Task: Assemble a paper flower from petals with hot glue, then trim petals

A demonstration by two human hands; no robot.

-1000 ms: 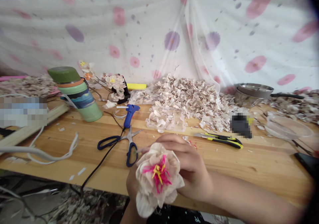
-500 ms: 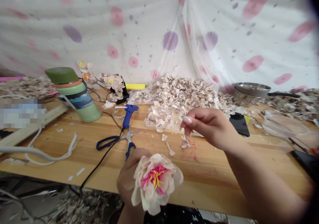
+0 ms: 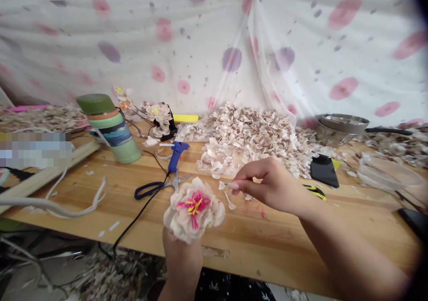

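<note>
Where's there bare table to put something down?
Mostly bare table lies between the flower and right forearm, and between that forearm and the dark flat object at right. It's crowded behind, with pale scraps, and by the scissors and glue gun.

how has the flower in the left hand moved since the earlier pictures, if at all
Yes: the flower has moved up and leftward in the view, toward the scissors, and now hides their nearer handle loop, which showed earlier.

Green flask [image 3: 115,136] left — metal pan [image 3: 344,125] right — spotted sheet [image 3: 200,55] behind.
</note>
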